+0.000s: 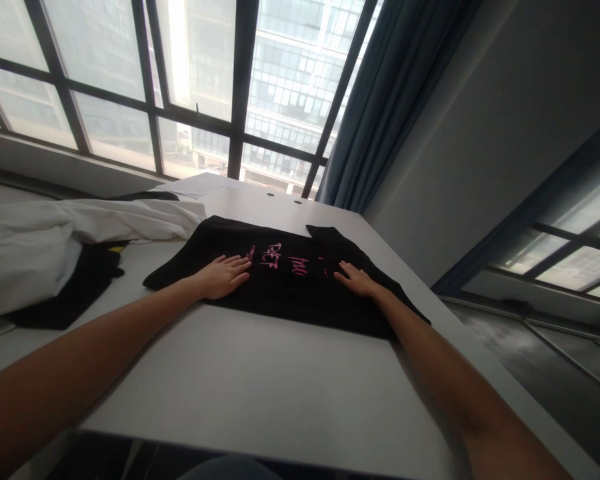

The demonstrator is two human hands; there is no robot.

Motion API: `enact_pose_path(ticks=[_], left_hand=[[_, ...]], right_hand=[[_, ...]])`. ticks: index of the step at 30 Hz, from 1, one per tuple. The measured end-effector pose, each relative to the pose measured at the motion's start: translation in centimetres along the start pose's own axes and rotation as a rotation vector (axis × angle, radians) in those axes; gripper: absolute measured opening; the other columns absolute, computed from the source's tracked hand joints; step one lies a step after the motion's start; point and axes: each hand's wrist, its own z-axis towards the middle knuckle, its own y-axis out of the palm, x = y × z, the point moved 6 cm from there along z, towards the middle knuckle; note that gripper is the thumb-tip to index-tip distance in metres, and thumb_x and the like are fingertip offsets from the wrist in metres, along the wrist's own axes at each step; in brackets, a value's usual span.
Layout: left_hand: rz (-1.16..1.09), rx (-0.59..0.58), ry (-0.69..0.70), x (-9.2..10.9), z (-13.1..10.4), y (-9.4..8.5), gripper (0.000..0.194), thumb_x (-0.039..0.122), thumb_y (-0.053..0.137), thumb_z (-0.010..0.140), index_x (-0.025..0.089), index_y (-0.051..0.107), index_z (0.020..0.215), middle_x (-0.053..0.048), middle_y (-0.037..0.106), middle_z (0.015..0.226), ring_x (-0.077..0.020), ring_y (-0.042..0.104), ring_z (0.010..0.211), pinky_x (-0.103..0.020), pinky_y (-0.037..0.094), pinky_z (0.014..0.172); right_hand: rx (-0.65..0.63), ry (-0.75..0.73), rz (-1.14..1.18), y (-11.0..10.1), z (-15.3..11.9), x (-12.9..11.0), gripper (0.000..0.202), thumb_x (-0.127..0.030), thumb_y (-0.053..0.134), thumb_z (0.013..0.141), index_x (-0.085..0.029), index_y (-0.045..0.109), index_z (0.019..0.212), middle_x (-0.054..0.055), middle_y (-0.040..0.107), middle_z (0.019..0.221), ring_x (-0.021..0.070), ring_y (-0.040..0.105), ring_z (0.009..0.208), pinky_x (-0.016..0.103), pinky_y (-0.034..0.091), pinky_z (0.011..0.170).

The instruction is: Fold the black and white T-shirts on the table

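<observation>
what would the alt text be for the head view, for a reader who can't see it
The left hand and right hand rest palm down on a black shirt with pink lettering, spread on a white table. Beside it, at left, lies rumpled white cloth. Beyond are large windows and a blue curtain.

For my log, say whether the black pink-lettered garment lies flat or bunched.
Flat: the black garment spreads wide on the table, lettering visible. Hidden folds: cannot tell.
</observation>
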Motion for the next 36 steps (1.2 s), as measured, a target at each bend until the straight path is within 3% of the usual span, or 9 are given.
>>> enact_pose_path(ticks=[6, 11, 16, 21, 25, 29, 36], left_hand=[[-0.006, -0.007, -0.014, 0.3, -0.2, -0.1, 0.063, 0.051, 0.018, 0.105, 0.025, 0.033, 0.161, -0.004, 0.027, 0.167, -0.0236, 0.021, 0.156, -0.048, 0.014, 0.124], [-0.023, 0.003, -0.008, 0.2, -0.1, 0.0, 0.064, 0.052, 0.019, 0.105, 0.025, 0.034, 0.160, -0.004, 0.028, 0.167, -0.0244, 0.021, 0.156, -0.050, 0.014, 0.124], [-0.021, 0.016, -0.005, 0.2, -0.1, 0.0, 0.062, 0.052, 0.019, 0.105, 0.026, 0.035, 0.160, -0.004, 0.029, 0.167, -0.0250, 0.023, 0.155, -0.051, 0.016, 0.124], [-0.025, 0.020, -0.008, 0.3, -0.1, -0.1, 0.062, 0.051, 0.020, 0.105, 0.026, 0.036, 0.159, -0.004, 0.030, 0.166, -0.0247, 0.024, 0.155, -0.050, 0.015, 0.124], [-0.026, 0.018, -0.009, 0.4, -0.1, 0.0, 0.063, 0.053, 0.021, 0.105, 0.026, 0.035, 0.160, -0.005, 0.029, 0.166, -0.0249, 0.023, 0.155, -0.051, 0.014, 0.124], [-0.011, 0.024, 0.008, 0.4, -0.2, 0.1, 0.065, 0.057, 0.024, 0.104, 0.025, 0.034, 0.160, -0.006, 0.029, 0.166, -0.0259, 0.022, 0.155, -0.051, 0.014, 0.124], [-0.034, 0.002, 0.005, 0.8, -0.8, -0.1, 0.069, 0.059, 0.028, 0.103, 0.023, 0.030, 0.161, -0.008, 0.025, 0.167, -0.0261, 0.018, 0.156, -0.050, 0.010, 0.125]], right_hand=[[0.078, 0.198, -0.001, -0.1, 1.4, 7.0, 0.070, -0.060, 0.021, 0.103, -0.021, 0.030, 0.161, 0.009, 0.020, 0.169, 0.0278, 0.018, 0.156, 0.056, 0.016, 0.124], [0.197, 0.305, 0.088, -1.4, 3.0, 10.0, 0.061, -0.049, 0.042, 0.101, -0.013, 0.050, 0.149, 0.018, 0.041, 0.160, 0.0322, 0.039, 0.148, 0.051, 0.028, 0.121], [0.396, 0.333, 0.226, -3.5, 4.3, 10.7, 0.049, -0.033, 0.065, 0.086, -0.012, 0.066, 0.131, 0.017, 0.071, 0.125, 0.0305, 0.067, 0.118, 0.041, 0.049, 0.104], [0.487, 0.326, 0.329, -4.5, 4.8, 10.6, 0.046, -0.026, 0.068, 0.080, -0.010, 0.069, 0.123, 0.014, 0.076, 0.107, 0.0235, 0.074, 0.095, 0.031, 0.057, 0.084], [0.530, 0.338, 0.293, -4.9, 4.4, 11.0, 0.046, -0.022, 0.069, 0.077, -0.013, 0.070, 0.122, 0.012, 0.076, 0.106, 0.0221, 0.073, 0.094, 0.029, 0.057, 0.083], [0.474, 0.318, 0.096, -5.0, 5.3, 11.3, 0.042, -0.022, 0.068, 0.075, -0.016, 0.073, 0.116, 0.012, 0.076, 0.109, 0.0263, 0.072, 0.101, 0.032, 0.054, 0.089], [0.369, 0.323, 0.037, -5.2, 11.6, 11.9, 0.048, -0.042, 0.058, 0.091, -0.010, 0.072, 0.123, 0.020, 0.070, 0.127, 0.0328, 0.067, 0.118, 0.039, 0.052, 0.099]])
